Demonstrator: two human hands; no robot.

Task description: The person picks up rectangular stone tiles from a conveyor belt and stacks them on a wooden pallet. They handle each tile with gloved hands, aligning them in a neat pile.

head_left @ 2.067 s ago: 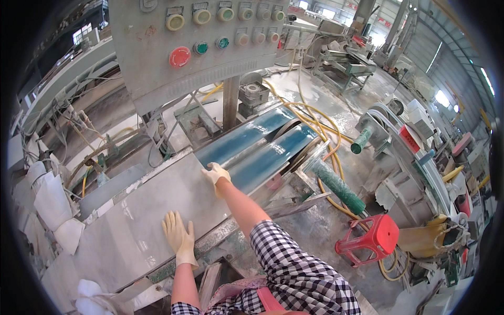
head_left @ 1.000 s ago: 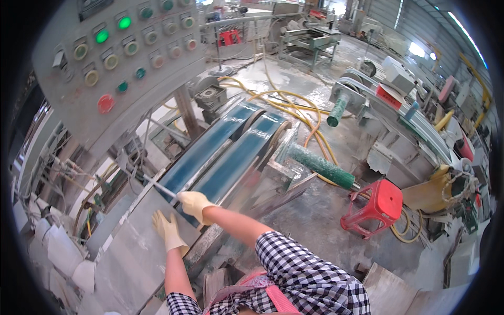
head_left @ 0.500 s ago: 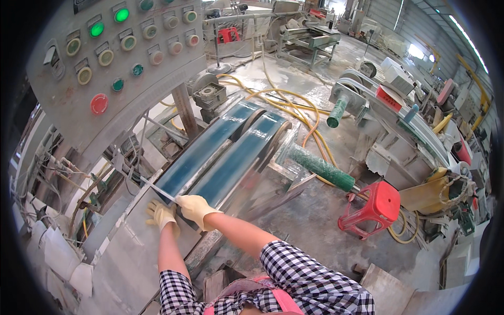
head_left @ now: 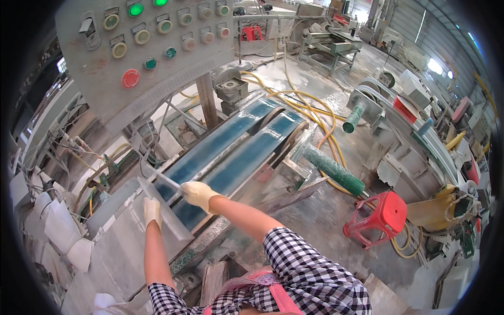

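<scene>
I hold a pale grey stone slab [head_left: 169, 216] tilted on its edge over the near end of two blue conveyor belts [head_left: 231, 144]. My right hand [head_left: 198, 194], in a yellowish glove, grips the slab's upper edge. My left hand [head_left: 152, 211], gloved the same way, presses flat against the slab's left face. Both forearms come up from the lower edge, with checked sleeves at the elbows.
A grey control panel [head_left: 152, 39] with round buttons and green lamps stands above the belts. Yellow hoses [head_left: 310, 113] lie on the wet floor, a green roller [head_left: 332, 169] juts right. A red plastic stool [head_left: 379, 216] stands right; pale slabs [head_left: 58, 231] lean at left.
Both hands came off the flat table surface and together raised the slab onto its edge at the belts' near end. The view also tilted slightly.
</scene>
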